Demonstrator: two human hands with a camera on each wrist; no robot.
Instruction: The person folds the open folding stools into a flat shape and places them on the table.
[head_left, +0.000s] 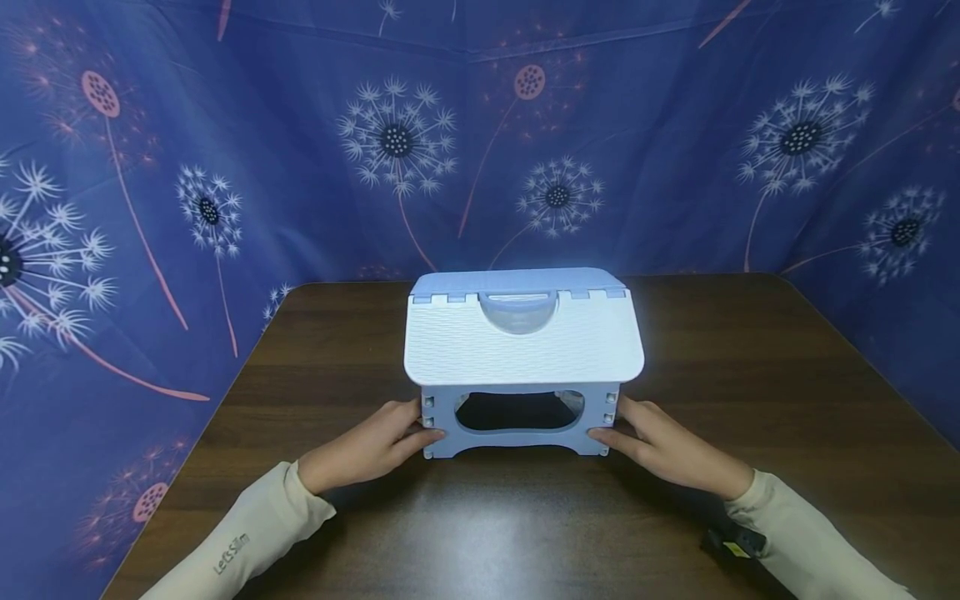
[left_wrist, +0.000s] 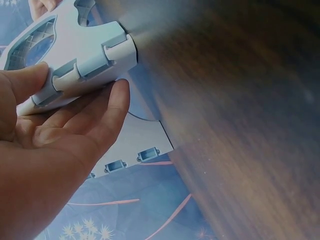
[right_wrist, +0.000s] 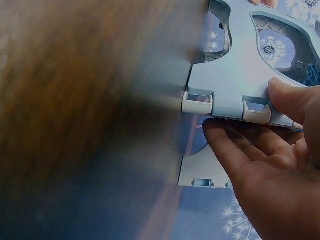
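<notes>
A blue and white plastic folding step stool (head_left: 525, 350) stands unfolded on the wooden table, its ribbed white top tilting towards me in the head view. My left hand (head_left: 367, 450) grips the stool's left side, the thumb on the front blue panel (left_wrist: 87, 35) and the fingers behind the hinged edge. At the opposite side my right hand (head_left: 671, 446) pinches the matching edge, its thumb (right_wrist: 287, 100) on the front panel and its fingers (right_wrist: 225, 145) against the inner side. A clear handle piece (head_left: 519, 312) sits in the middle of the top.
The dark brown table (head_left: 315, 358) reaches back to a blue cloth (head_left: 285, 108) printed with dandelions, which hangs behind and along both sides. A small black device (head_left: 735, 542) is strapped at my right sleeve.
</notes>
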